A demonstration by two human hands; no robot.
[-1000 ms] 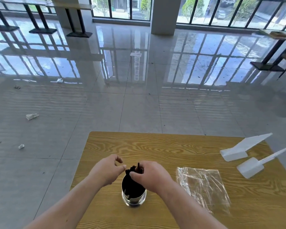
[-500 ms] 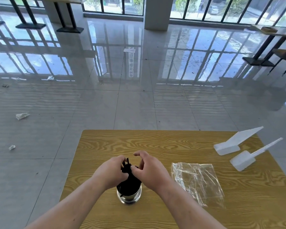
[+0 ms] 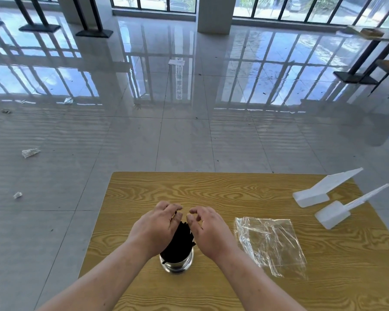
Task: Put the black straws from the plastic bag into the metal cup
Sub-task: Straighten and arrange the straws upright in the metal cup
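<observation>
The black straws (image 3: 180, 239), standing in the metal cup (image 3: 176, 263) on the table (image 3: 211, 191), are clasped by the left grip (image 3: 157, 225) and touched by the loosely curled right grip (image 3: 208, 230).

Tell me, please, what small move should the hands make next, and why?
Probably let the left hand release the black straws and draw both hands away. The straws already stand in the metal cup, the left hand curls over their tops, the right hand is loose beside them, and the plastic bag looks empty.
</observation>
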